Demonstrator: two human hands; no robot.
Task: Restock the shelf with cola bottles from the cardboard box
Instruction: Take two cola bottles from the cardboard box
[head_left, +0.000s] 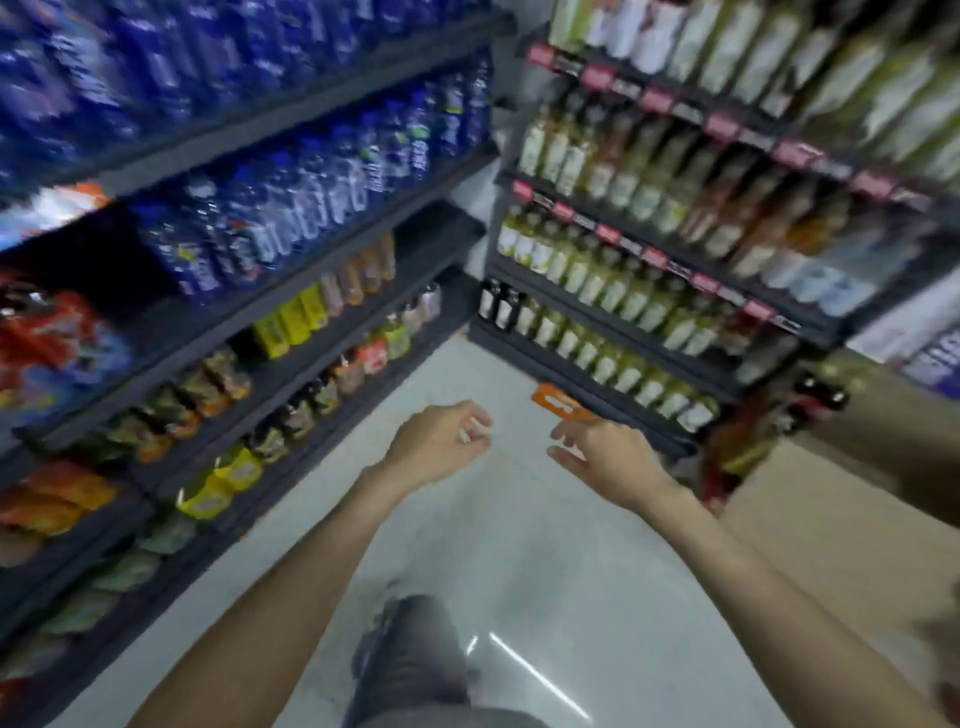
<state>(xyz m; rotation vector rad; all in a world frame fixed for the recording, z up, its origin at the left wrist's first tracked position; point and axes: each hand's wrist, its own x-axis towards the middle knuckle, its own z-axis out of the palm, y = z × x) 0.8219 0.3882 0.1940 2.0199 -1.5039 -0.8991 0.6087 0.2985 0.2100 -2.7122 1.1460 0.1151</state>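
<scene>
Progress looks nil so far: both hands carry nothing. Left hand (441, 441) grip loosely curled and bare, right hand (605, 457) grip spread wide above the floor (519, 571). Cardboard box (841, 519) at right, cola bottles (823, 397) apparently inside, blurred. Target shelf unclear.

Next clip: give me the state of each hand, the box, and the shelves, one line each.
left hand: fingers loosely curled, holds no bottle
right hand: open, fingers spread, holds nothing
cardboard box: on the floor at right, flaps open
left shelves: stocked
right shelves: stocked
</scene>
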